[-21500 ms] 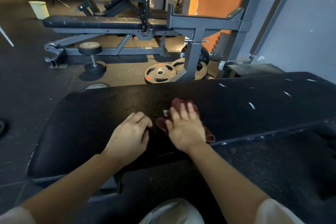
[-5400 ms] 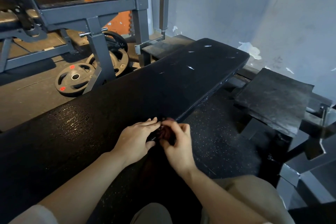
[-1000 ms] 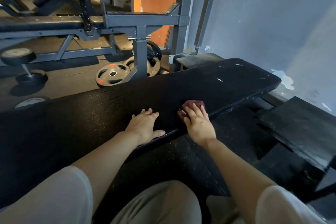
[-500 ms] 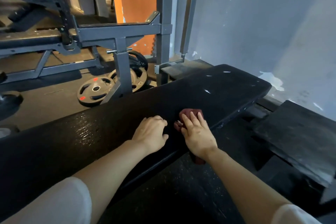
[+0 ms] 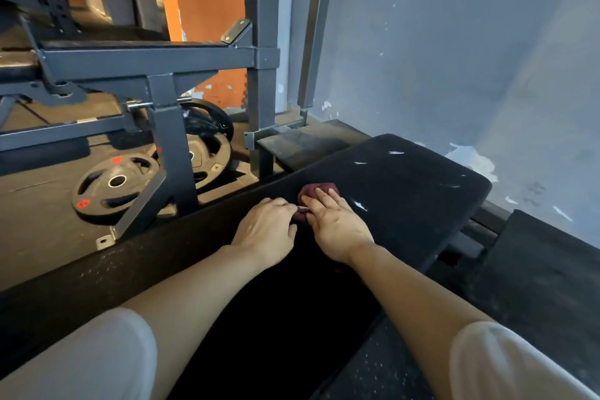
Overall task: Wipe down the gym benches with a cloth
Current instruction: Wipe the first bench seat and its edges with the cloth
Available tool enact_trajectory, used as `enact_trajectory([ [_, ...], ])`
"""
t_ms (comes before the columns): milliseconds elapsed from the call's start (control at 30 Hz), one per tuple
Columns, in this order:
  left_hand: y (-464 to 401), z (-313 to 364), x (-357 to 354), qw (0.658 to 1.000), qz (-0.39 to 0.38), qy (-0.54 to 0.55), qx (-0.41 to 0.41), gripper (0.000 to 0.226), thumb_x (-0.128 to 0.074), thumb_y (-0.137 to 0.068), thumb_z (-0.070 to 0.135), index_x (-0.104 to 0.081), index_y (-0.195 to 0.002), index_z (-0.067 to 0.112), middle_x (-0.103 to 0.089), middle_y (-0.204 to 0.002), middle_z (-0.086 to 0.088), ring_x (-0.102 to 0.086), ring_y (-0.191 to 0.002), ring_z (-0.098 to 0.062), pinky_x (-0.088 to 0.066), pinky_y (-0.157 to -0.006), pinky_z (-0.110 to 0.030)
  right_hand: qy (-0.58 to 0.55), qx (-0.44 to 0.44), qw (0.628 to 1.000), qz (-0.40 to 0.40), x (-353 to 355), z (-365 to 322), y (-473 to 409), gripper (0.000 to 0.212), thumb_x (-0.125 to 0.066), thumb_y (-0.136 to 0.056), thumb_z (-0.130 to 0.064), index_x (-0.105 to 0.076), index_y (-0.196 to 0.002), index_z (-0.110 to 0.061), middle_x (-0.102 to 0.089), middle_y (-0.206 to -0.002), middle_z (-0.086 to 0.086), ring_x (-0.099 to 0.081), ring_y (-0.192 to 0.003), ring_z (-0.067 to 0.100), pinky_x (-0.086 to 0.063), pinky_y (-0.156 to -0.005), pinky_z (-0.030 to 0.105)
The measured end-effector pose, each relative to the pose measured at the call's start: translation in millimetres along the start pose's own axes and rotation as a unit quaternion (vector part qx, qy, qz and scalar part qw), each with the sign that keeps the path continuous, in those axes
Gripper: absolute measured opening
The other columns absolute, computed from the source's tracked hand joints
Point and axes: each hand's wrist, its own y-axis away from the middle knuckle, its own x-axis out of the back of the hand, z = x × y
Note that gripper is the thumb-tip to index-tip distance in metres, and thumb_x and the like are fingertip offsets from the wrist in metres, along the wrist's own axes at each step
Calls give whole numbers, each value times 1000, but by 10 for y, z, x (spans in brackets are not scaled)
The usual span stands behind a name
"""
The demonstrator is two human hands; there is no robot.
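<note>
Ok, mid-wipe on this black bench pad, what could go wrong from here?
1. The bench pad has white nicks in its cover; the maroon cloth under the right hand might snag and widen them.
2. The cloth is bunched small, so passes may leave unwiped strips.
3. The left hand sits near the pad's far edge; leaning on it could let it slip toward the weight plates.

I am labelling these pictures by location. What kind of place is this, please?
Most likely a gym, in its free-weights area. A padded black bench fills the foreground, weight plates lie on the floor, and a grey steel rack stands behind them.
</note>
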Motion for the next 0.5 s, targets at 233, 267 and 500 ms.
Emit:
enact_trajectory([
  [233,-338,-46,-195,996,57,17,71,57,-45,-98,37,-29,-148,14,-37,-148,-4,-32,-136,-19,-28,-112,-31,12,35,999,-3,13,129,-770,48,-25,-104,-32,-24,-151,-27,-15,-161,2,-5,-149,22,-3,-121,36],
  [267,-329,-59,-208,996,58,22,68,59,-43,-99,39,-26,-149,14,-36,-149,-4,-31,-136,-19,-28,-112,-31,9,20,1000,-2,63,201,-822,47,-26,-104,-32,-25,-151,-26,-14,-161,2,-5,-149,22,-4,-121,36],
  [500,-355,-72,-272,996,69,-36,35,50,-31,-101,43,-40,-143,16,-40,-145,-2,-34,-134,-19,-34,-109,-31,16,14,1000,16,103,108,-800,46,-28,-104,-30,-30,-150,-24,-19,-160,3,-6,-148,24,-4,-121,34],
])
